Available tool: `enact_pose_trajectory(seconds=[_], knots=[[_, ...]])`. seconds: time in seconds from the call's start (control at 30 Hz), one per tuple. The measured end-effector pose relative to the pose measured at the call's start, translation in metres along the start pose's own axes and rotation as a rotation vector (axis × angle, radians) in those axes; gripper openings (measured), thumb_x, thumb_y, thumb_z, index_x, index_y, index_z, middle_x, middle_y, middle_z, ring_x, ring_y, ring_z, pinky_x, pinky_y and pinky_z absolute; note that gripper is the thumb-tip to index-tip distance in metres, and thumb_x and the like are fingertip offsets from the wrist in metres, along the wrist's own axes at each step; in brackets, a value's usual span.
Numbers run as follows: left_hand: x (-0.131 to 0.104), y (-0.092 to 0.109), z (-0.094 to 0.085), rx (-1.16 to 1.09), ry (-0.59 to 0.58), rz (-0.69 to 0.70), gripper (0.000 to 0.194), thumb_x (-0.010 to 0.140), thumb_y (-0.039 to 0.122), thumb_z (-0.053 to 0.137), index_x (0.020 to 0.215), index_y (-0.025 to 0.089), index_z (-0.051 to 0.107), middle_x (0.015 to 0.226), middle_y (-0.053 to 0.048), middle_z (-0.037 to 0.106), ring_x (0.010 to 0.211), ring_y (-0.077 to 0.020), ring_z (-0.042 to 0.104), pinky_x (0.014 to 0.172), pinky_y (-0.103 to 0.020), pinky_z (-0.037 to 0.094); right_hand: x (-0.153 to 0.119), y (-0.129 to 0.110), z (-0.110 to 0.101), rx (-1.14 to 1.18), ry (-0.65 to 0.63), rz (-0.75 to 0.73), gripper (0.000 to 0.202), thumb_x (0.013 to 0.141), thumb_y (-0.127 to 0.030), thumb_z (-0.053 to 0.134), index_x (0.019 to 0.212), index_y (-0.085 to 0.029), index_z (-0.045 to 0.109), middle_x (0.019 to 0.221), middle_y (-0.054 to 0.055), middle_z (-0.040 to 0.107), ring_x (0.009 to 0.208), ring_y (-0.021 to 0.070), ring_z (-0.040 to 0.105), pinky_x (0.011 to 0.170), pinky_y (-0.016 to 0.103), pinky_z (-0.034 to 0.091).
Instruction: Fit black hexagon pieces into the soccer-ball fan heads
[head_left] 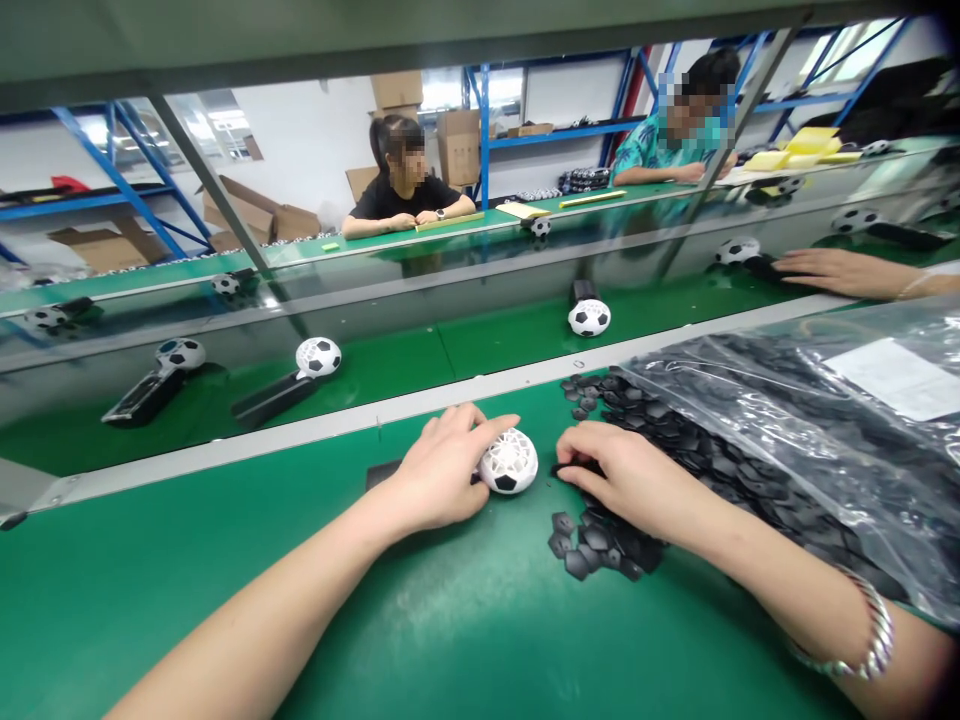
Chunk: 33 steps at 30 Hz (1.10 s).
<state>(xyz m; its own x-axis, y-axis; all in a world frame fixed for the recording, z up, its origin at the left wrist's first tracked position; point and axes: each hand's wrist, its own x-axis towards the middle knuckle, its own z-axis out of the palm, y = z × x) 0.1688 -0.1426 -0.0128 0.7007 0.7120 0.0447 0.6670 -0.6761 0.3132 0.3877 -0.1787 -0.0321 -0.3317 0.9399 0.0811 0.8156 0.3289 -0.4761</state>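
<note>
My left hand (448,465) is wrapped round a soccer-ball-headed device (510,462) on the green table, thumb and fingers at its white head. That head has an openwork top and a black pentagon on its near side. Its dark handle (381,474) shows partly behind my wrist. Just right of the ball, my right hand (611,470) pinches a small black piece (556,469), mostly hidden by the fingertips. Loose black pentagon pieces (589,545) lie beneath and in front of that hand, and a bigger heap (697,440) spreads behind it.
A clear plastic bag (795,400) covers much of the heap. Beyond a metal rail (352,415), several ball-headed devices (319,357) lie on a green conveyor belt (450,350). A co-worker's hand (844,272) touches one at the right. Two people sit across the line.
</note>
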Motion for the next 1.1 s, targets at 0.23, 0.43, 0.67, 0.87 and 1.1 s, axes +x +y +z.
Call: enact_pose_trajectory(seconds=[0.23,0.43,0.67,0.87,1.1], knots=[[0.003,-0.002,0.003,0.031,0.021,0.087,0.066,0.069,0.002,0.040,0.129,0.030,0.037,0.117,-0.001,0.056,0.104,-0.0224,0.046,0.085,-0.037,0.036,-0.003,-0.005,-0.007,0.304,-0.029,0.040,0.011,0.083,-0.019,0.044,0.086,-0.023,0.054,0.068,-0.003,0.056,0.061,0.0137,0.052,0.056,0.025,0.041],[0.004,-0.006,0.005,-0.035,0.063,0.087,0.066,0.070,0.002,0.038,0.128,0.032,0.039,0.128,0.003,0.051,0.112,-0.0206,0.045,0.091,-0.039,0.032,-0.001,-0.008,-0.008,0.314,0.067,-0.057,0.016,0.083,-0.027,0.051,0.094,-0.023,0.063,0.086,0.003,0.061,0.078,0.0173,0.058,0.071,0.030,0.047],[0.006,-0.007,0.005,-0.073,0.053,0.115,0.070,0.068,-0.001,0.037,0.129,0.034,0.037,0.130,0.005,0.050,0.114,-0.0185,0.045,0.095,-0.039,0.029,-0.003,-0.014,-0.010,0.260,0.175,-0.102,0.018,0.087,-0.026,0.046,0.095,-0.024,0.061,0.088,0.003,0.061,0.078,0.0177,0.058,0.072,0.031,0.047],[0.003,-0.006,0.004,-0.051,0.049,0.117,0.071,0.066,0.001,0.041,0.130,0.032,0.035,0.127,0.002,0.052,0.111,-0.0201,0.045,0.096,-0.039,0.028,-0.005,-0.019,-0.009,0.287,0.086,-0.026,0.013,0.086,-0.023,0.046,0.087,-0.024,0.059,0.076,0.000,0.062,0.068,0.0162,0.057,0.064,0.029,0.046],[0.002,0.000,0.004,-0.085,0.043,0.045,0.080,0.063,0.050,0.066,0.132,0.025,0.034,0.120,-0.006,0.055,0.111,-0.0264,0.043,0.100,-0.044,0.024,-0.006,-0.019,-0.007,0.258,0.195,-0.072,0.008,0.083,-0.021,0.051,0.081,-0.023,0.059,0.083,0.002,0.058,0.079,0.0181,0.056,0.073,0.031,0.044]])
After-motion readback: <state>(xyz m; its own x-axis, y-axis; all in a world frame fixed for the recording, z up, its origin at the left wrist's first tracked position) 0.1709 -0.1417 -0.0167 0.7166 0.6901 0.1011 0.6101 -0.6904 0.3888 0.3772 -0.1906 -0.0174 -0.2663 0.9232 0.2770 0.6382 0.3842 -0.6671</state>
